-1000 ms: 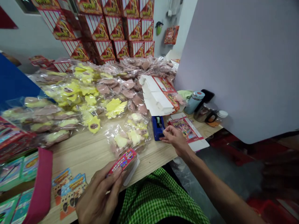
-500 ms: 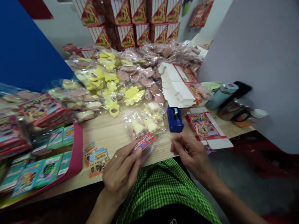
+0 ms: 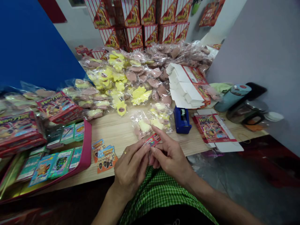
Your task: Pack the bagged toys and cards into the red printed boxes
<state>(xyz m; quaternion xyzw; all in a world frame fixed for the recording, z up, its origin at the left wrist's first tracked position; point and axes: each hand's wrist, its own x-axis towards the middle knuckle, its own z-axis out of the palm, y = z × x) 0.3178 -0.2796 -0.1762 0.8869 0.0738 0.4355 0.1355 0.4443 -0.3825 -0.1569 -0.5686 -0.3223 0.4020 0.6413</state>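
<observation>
Near field: left hand and right hand are up at the front edge of the surface, over a green gingham cloth on the lap.

Both hands are closed on one small red-and-blue printed packet, pinching it at the fingertips. Neither has let go. Fingers hide most of it, so I can't tell if it's a flat card or a small carton.

Packet sits midway between the hands, just past the knuckles. Long axis runs lower-left to upper-right, close to level across the body. Left fingers are on the lower-left end, right fingers on the upper-right end. Neither hand is clearly nearer; both are in contact.

Just beyond the fingertips: a clear bag of yellow and pink soft toys. Left of the left hand: small printed cards, then a pink-rimmed tray of green cards. Right of the right hand, further out: a blue tape dispenser and a flat red printed carton blank.

Further out: a stack of folded white cartons and a heap of bagged toys. Far end: stacked red cartons against the wall.
</observation>
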